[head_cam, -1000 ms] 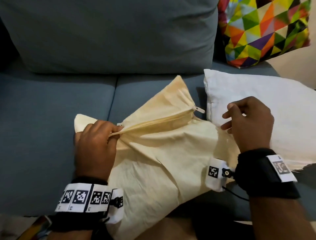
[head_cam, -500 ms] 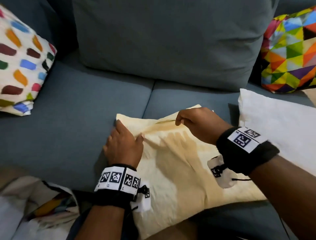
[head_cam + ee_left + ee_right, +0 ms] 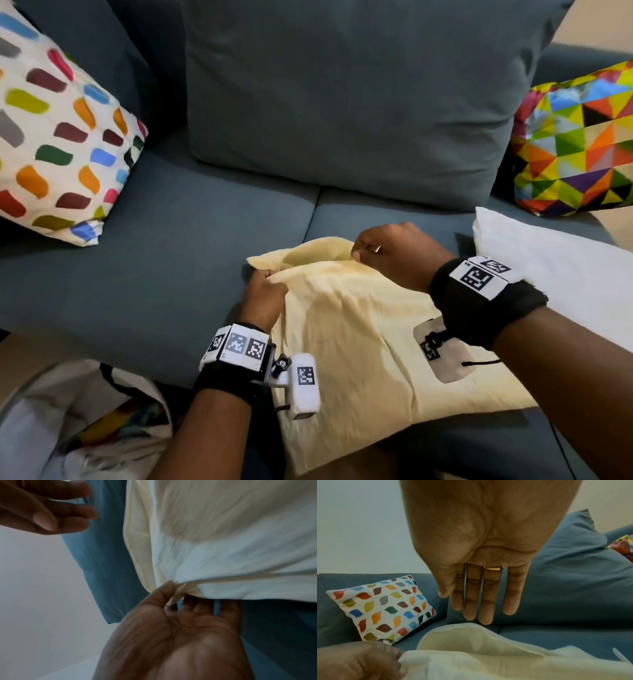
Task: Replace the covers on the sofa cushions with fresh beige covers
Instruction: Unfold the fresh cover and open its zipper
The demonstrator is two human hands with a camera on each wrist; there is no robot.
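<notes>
A flat beige cover [image 3: 359, 342] lies on the blue sofa seat [image 3: 171, 257] with its mouth gaping at the far edge. My left hand [image 3: 269, 275] pinches the near lip of that mouth at its left corner; the left wrist view shows the thumb pressing the cloth [image 3: 223, 547] against the fingers [image 3: 197, 605]. My right hand [image 3: 359, 250] hovers over the far lip. In the right wrist view its fingers [image 3: 479, 615] hang straight above the cover's mouth [image 3: 471, 639] and hold nothing. A bare white cushion [image 3: 565, 274] lies to the right of the cover.
A large grey-blue back cushion [image 3: 342, 85] stands behind the cover. A cushion with coloured dabs [image 3: 51, 130] leans at the left, a triangle-patterned one [image 3: 582, 144] at the right. Crumpled patterned cloth [image 3: 85, 428] lies below the seat's front edge at the lower left.
The zip, shut one second ago, now stands undone and the cover's mouth gapes. My right hand came leftward along it. My left hand went from gripping the zip's end to pinching the near lip.
</notes>
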